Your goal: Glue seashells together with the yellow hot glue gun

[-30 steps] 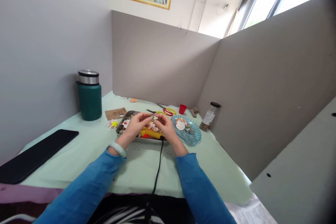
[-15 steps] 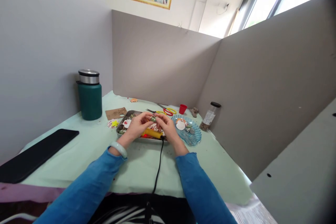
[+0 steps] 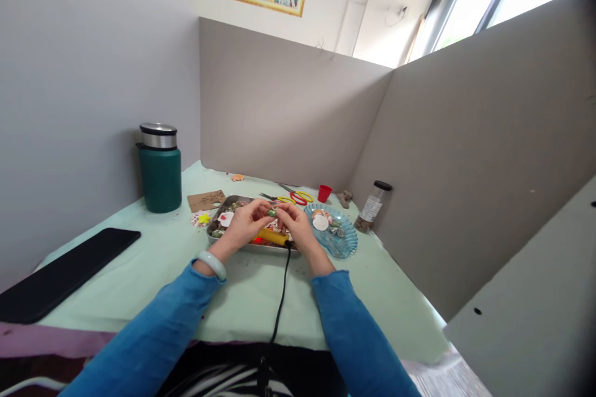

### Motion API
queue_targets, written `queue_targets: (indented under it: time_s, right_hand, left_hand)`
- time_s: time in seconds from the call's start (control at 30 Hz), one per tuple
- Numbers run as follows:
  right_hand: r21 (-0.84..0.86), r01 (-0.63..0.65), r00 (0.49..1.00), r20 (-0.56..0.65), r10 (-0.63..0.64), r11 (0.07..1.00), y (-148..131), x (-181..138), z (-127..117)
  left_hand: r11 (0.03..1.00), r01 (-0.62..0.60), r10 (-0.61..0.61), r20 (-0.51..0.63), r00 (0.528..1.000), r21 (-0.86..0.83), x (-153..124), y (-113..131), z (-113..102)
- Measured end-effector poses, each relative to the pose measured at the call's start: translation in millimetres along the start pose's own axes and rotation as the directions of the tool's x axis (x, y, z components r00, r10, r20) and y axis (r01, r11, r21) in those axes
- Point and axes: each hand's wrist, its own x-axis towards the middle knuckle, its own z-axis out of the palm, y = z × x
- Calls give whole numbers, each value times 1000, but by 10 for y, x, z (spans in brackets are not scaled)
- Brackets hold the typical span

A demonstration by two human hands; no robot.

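Two hands meeting over one metal tray (image 3: 212, 227) at the middle of the bench (image 3: 242, 298). Left hand (image 3: 243, 227) and right hand (image 3: 297, 231) both pinched at the fingertips on one small green piece (image 3: 272, 213), held just above the tray between the two sets of fingers. On the left wrist, one pale bangle (image 3: 212, 262); on the arms, two blue sleeves (image 3: 153, 329). In the tray, small mixed bits (image 3: 223, 222), too small to count, plus one yellow tool (image 3: 269, 237) lying along the near side beneath the hands, with one black cord (image 3: 280, 298) running from it back over the near bench edge. Just right of the tray, one blue glass dish (image 3: 347, 242) holding a few small pieces, among them one white disc (image 3: 320, 223). Behind the tray, scissors (image 3: 294, 197) with red and yellow handles, number of pairs hard to tell; beside them, one red cup (image 3: 325, 193). Near the right partition, one jar (image 3: 371, 207) with a black lid. Left of the tray, one brown card (image 3: 205, 201) and one yellow star (image 3: 203, 218). Farther left, one green flask (image 3: 160, 170) with a steel lid, upright, and one flat black pad (image 3: 60, 276) at the near left corner.
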Motion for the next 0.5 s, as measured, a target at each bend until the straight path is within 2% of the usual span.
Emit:
queue_targets:
  time_s: [0.3,0.5]
  right_hand:
    - [-18,5,1000,-14,-5,1000,18,2,1]
    - [-50,81,995,-51,-84,995,23,9,9]
  left_hand:
    - [998,-35,35,-3,999,51,-7,19,-12]
    - [1000,-2,2,-6,1000,5,-13,-22,-2]
